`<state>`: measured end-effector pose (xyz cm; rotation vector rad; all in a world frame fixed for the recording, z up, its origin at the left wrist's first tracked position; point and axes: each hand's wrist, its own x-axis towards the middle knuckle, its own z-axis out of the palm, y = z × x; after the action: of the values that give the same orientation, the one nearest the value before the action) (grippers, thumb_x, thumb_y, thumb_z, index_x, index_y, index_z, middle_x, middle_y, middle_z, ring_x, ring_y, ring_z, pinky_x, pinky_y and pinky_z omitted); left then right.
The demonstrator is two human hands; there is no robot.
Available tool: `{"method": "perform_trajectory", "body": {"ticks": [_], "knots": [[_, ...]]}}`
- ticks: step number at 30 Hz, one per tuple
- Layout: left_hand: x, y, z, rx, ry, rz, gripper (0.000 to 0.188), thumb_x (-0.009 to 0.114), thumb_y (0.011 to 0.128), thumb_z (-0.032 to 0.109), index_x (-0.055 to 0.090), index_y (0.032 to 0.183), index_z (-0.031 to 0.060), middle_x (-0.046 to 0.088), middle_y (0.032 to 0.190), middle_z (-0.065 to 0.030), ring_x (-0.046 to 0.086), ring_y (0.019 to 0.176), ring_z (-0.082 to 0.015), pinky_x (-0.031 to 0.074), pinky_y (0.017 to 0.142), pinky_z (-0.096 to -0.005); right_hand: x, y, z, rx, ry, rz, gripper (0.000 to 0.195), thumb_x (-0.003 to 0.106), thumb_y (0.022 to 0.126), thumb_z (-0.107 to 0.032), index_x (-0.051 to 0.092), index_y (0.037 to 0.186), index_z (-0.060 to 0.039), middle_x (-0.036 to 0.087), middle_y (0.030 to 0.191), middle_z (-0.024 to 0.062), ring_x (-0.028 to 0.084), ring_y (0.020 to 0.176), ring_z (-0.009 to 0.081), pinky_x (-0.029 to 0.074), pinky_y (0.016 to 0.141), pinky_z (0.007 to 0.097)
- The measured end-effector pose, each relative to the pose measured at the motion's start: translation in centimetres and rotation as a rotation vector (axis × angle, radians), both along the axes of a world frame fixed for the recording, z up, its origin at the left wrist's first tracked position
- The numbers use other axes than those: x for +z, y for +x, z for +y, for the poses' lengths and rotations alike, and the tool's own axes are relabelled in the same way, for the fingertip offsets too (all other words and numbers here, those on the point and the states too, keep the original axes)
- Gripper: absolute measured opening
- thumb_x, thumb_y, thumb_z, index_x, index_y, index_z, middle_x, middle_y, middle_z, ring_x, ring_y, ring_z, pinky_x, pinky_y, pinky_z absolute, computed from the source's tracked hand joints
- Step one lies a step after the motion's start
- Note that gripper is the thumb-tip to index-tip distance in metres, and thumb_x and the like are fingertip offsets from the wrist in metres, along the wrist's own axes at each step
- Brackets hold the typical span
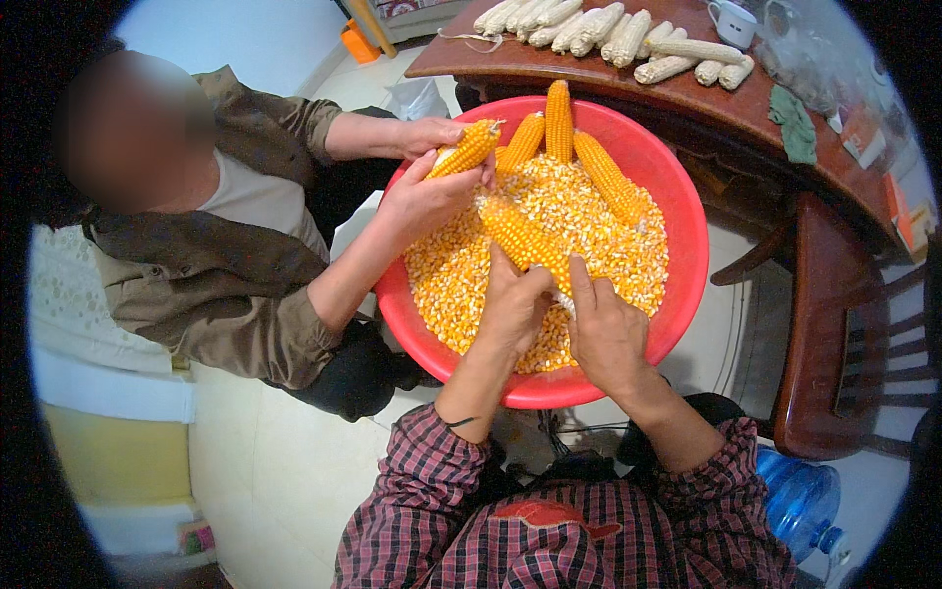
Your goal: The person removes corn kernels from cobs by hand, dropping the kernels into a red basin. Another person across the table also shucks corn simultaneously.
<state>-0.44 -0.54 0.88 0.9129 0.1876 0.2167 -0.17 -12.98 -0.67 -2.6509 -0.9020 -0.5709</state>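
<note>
My left hand [516, 305] and my right hand [605, 324] both grip one ear of yellow corn [524, 237] over a red plastic basin [684, 235]. The ear slants away from me. At its near end, a whitish part with no kernels shows between my hands. Loose yellow and white corn kernels [456, 294] fill much of the basin. Several whole ears lean at its far side, one of them upright [558, 121] and another tilted on the right [607, 177]. How my fingertips press underneath the ear is hidden.
A person in a brown jacket [243, 250] sits at left, holding another corn ear [467, 149] over the basin. Bare cobs [618, 37], a white mug [733, 23] and a green cloth [793, 125] lie on the wooden table [471, 62]. At right are a wooden chair [817, 331] and a blue water jug [798, 497].
</note>
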Motion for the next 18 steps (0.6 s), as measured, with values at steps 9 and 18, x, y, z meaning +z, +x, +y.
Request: {"method": "perform_trajectory", "body": {"ticks": [9, 18], "knots": [[-1.1, 0.3, 0.5, 0.034, 0.049, 0.008, 0.066, 0.043, 0.067, -0.011, 0.029, 0.129, 0.0063, 0.052, 0.111, -0.0084, 0.055, 0.097, -0.0213, 0.048, 0.082, -0.0329, 0.1, -0.6, 0.5, -0.009, -0.005, 0.215, 0.072, 0.066, 0.064, -0.01, 0.037, 0.13, -0.0044, 0.05, 0.083, 0.0108, 0.058, 0.062, 0.0263, 0.047, 0.052, 0.0378], [-0.1, -0.1, 0.3, -0.026, 0.004, 0.017, 0.069, 0.043, 0.065, -0.014, 0.029, 0.129, 0.006, 0.049, 0.116, -0.0095, 0.053, 0.103, -0.0231, 0.046, 0.085, -0.0345, -0.3, -0.4, 0.3, -0.026, -0.029, 0.192, 0.074, 0.067, 0.064, -0.011, 0.036, 0.131, -0.0056, 0.05, 0.084, 0.0109, 0.057, 0.062, 0.0267, 0.047, 0.052, 0.0377]]}}
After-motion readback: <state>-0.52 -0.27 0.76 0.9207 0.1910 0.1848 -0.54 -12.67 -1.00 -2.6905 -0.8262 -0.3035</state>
